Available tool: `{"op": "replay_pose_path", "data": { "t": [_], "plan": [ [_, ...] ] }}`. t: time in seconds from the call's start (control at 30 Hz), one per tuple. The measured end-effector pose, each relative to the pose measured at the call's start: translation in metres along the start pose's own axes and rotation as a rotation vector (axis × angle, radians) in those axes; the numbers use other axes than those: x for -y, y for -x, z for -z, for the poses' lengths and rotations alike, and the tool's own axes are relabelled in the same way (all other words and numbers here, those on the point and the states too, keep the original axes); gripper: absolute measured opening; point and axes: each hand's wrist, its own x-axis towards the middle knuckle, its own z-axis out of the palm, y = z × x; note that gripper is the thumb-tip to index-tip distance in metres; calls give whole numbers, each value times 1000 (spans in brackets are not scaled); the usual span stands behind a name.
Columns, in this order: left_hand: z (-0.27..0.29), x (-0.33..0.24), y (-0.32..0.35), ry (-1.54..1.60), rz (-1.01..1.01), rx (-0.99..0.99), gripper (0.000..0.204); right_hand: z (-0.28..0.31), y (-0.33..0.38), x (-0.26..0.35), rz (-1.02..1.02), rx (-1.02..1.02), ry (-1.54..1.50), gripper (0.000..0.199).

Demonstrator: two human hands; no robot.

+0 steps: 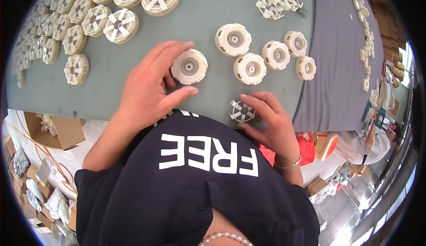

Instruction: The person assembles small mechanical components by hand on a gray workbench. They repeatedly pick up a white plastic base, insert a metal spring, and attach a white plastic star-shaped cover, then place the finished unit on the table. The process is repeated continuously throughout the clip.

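Observation:
My left hand [146,84] curves around a round cream plastic housing [189,67] on the table, index finger at its far side and thumb at its near side. The housing's hollow side, with a grey ring and a central hub, faces up. Close to the table's front edge, my right hand [274,124] pinches a white spoked ring [242,111] between thumb and fingers. Just beyond it sit several similar open housings, among them a larger one [233,40] and a nearer one [250,69].
Many housings fitted with spoked rings [121,26] fill the table's [146,33] left side. A heap of loose spoked rings [279,1] lies at the far right, beside a grey cloth [330,73]. A cardboard box [66,132] stands below at left. Another person's arm [371,136] shows at right.

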Motion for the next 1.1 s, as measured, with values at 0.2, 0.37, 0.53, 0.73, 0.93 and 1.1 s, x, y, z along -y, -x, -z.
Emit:
{"op": "replay_pose_path", "data": {
  "t": [0.2,0.37,0.53,0.73,0.93,1.1],
  "plan": [
    [-4,11,10,347,49,-37,61,-5,-49,32,184,-208,-163,65],
    [4,11,9,398,165,9,54,-23,-102,47,363,-240,0,61],
    [-4,15,13,375,125,-27,51,-32,-110,47,322,-202,63,59],
    [-5,11,8,352,142,-50,54,-41,-109,43,299,-203,90,59],
    [-1,3,7,237,76,-4,68,-28,-103,47,292,-222,156,61],
    [9,10,7,-79,92,-210,64,64,-124,-5,95,-403,337,60]
  ]
}}
